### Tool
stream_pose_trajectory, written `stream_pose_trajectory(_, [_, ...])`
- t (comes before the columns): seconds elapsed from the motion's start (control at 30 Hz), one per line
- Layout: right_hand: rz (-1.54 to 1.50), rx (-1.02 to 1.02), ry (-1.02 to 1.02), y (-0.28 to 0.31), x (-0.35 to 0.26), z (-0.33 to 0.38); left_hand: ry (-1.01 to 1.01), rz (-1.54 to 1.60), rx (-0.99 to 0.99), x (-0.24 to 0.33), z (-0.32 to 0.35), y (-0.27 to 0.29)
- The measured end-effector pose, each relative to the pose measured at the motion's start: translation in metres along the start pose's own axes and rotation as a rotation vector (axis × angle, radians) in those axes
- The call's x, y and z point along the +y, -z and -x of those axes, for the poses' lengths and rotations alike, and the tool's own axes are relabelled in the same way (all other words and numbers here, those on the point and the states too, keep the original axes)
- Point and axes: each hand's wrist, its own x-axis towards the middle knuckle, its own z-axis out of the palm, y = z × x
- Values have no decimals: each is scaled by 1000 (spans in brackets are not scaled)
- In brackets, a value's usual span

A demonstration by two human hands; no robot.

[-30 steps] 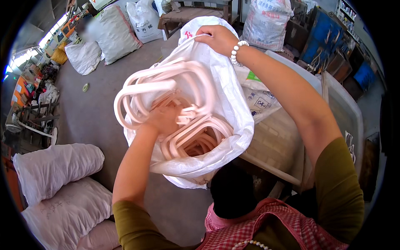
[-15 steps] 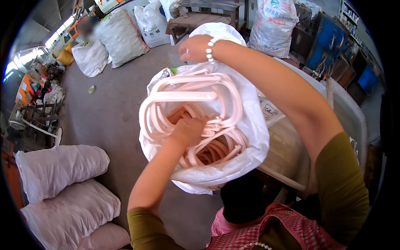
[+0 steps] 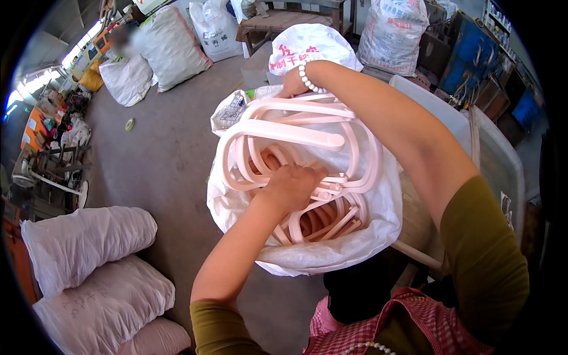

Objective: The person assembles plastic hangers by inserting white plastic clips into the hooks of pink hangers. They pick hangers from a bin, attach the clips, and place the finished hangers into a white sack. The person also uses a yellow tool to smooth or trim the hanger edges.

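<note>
A white woven sack (image 3: pixel 331 260) stands wide at the mouth in front of me, holding several pale pink plastic loops (image 3: pixel 290 131) with rounded corners. The upper loops stick up above the rim, while others lie deeper inside. My left hand (image 3: pixel 294 184) is closed on the near ends of the upper loops, its fingertips partly hidden among them. My right hand (image 3: pixel 291 81), with a white bead bracelet at the wrist, reaches round to the far rim. Its fingers point down and are bent together; what they grip is hidden behind the loops and sack edge.
Filled white sacks (image 3: pixel 106 296) are stacked at the lower left. More full sacks (image 3: pixel 174 50) stand at the back, near a wooden bench (image 3: pixel 290 23). A large pale tub (image 3: pixel 500 160) is close on the right. A white sack with red print (image 3: pixel 316 44) stands just beyond.
My right hand has come down from above the far rim to the far side of the loops. The sack and loops appear shifted right, with my left hand still on them.
</note>
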Motion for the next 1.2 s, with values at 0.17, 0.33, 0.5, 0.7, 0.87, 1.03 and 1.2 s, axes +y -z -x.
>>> stream_pose_trajectory(0.17, [-229, -186, 30, 2, 0, 6, -30, -4, 31, -2, 7, -1])
stream_pose_trajectory(0.33, [-114, 42, 147, 8, -11, 8, -5, 61, -82, -1, 6, 4])
stream_pose_trajectory(0.5, [-212, 685, 283, 33, -46, -12, -44, 115, -171, -10, -9, -3])
stream_pose_trajectory(0.7, [-337, 787, 317, 56, -55, 29, 75, 359, -182, -29, 3, -1])
stream_pose_trajectory(0.87, [-356, 595, 222, 42, -43, 60, 205, 664, -150, -43, 13, 8])
stream_pose_trajectory(1.03, [-325, 660, -87, -6, -8, 90, 283, 628, -128, -60, 15, -17])
stream_pose_trajectory(1.2, [-344, 411, -250, -56, 42, 132, 394, 429, -86, -29, 15, 13])
